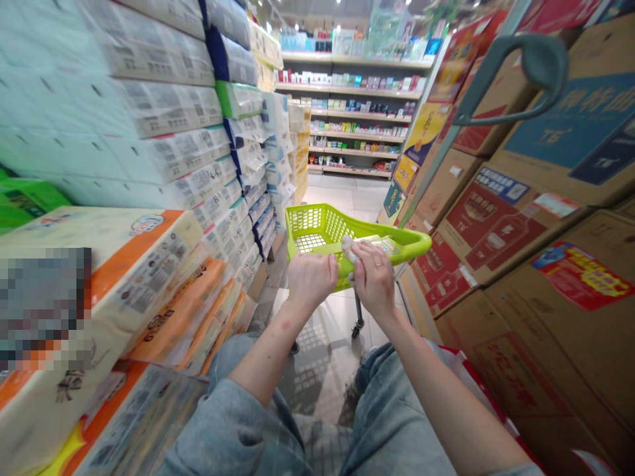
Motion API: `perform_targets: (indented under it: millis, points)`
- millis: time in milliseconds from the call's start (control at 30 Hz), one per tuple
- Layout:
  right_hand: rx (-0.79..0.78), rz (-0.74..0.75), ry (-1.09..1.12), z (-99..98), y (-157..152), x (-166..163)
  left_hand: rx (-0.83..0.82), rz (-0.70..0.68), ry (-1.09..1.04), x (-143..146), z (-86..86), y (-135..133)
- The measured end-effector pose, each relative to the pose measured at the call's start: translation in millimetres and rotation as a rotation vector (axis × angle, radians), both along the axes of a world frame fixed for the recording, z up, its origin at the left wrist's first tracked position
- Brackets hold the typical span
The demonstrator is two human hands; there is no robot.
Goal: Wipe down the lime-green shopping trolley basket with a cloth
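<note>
A lime-green shopping trolley basket [342, 225] with latticed walls stands right in front of me on a wheeled frame. My left hand [312, 279] is closed in a fist at its near edge, seemingly around the bar, whose gripped part is hidden. Beside it, my right hand [373, 272] presses a crumpled white tissue [348, 248] against the same edge, fingers bent over it. A pale, shiny packet [388, 242] lies just beyond the right fingers, partly covered by them.
Stacked tissue packs [173, 106] line the left side, with orange-and-cream packs [143, 284] close by my left arm. Printed cartons [516, 231] rise on the right, where a grey handle [516, 119] juts out. Product shelves [347, 112] span the aisle's far end.
</note>
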State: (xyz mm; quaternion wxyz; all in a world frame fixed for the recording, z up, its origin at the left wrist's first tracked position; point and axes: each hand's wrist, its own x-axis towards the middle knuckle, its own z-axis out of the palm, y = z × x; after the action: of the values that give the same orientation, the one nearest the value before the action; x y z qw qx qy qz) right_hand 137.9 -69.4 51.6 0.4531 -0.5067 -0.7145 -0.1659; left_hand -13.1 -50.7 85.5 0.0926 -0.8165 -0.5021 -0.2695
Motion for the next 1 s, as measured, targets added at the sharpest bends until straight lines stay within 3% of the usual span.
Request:
perform_targets:
  millis: [267, 633, 1000]
  points:
    - [0.013, -0.008, 0.020, 5.6, 8, 2, -0.054, -0.033, -0.106, -27, 0.6, 16]
    - [0.022, -0.110, -0.033, -12.9, -9, -43, -0.055, -0.030, -0.291, -21, -4.8, 16]
    - [-0.246, -0.153, -0.368, 36.2, 16, -50, -0.028, -0.100, -0.396, -20, -7.7, 19]
